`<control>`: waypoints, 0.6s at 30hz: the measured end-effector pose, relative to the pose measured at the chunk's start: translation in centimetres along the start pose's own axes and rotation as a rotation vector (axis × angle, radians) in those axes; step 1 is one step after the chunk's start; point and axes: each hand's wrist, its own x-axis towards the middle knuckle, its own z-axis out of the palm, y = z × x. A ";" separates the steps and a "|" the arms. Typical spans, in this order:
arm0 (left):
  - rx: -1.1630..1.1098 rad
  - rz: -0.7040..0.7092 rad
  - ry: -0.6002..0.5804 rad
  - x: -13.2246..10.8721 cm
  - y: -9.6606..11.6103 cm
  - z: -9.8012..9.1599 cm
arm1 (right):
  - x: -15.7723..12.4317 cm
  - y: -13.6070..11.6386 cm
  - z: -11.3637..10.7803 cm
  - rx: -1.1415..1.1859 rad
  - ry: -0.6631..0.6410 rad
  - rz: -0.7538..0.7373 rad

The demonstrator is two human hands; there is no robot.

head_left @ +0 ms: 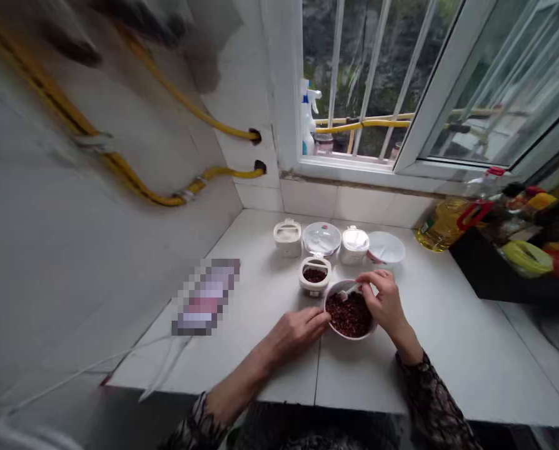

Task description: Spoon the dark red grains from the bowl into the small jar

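A white bowl [354,338] of dark red chili flakes [351,317] rests on the white tiled counter. My left hand [298,330] grips its left rim, fingers together against the side. Over the right rim, my right hand [383,304] pinches the handle of a small white spoon [344,294], whose head touches the flakes. Just behind the bowl, to its left, stands a white container [314,291] with more dark red flakes under its lid or frame; whether the lid is raised I cannot tell.
Behind are two lidded white containers [287,244] [354,245] and two white bowls [322,239] [386,247]. An oil bottle [441,224] and a dark box [476,262] of condiments stand right. A pixelated object [206,297] and a white cable [164,369] lie left. Yellow pipe [120,172] runs along the wall.
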 end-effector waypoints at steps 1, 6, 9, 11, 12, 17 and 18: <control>0.005 -0.003 -0.002 0.0 0.0 0.0 | -0.1 0.0 -0.1 0.003 0.014 0.018; 0.008 -0.008 -0.009 0.0 0.0 -0.1 | -0.2 0.2 -0.2 0.014 0.028 0.050; 0.000 -0.004 -0.011 0.1 0.0 -0.2 | -0.3 0.2 0.1 0.012 0.008 0.041; -0.003 -0.004 -0.016 0.1 0.0 -0.1 | -0.3 0.1 0.3 0.016 -0.002 0.030; -0.005 -0.004 -0.019 0.1 0.0 -0.1 | -0.3 -0.1 0.4 0.021 -0.012 0.023; -0.003 -0.008 -0.018 0.0 0.0 -0.1 | -0.4 -0.5 0.7 0.049 -0.041 0.054; -0.003 -0.010 -0.021 0.0 0.0 -0.1 | -0.4 -0.4 0.7 0.053 -0.022 0.079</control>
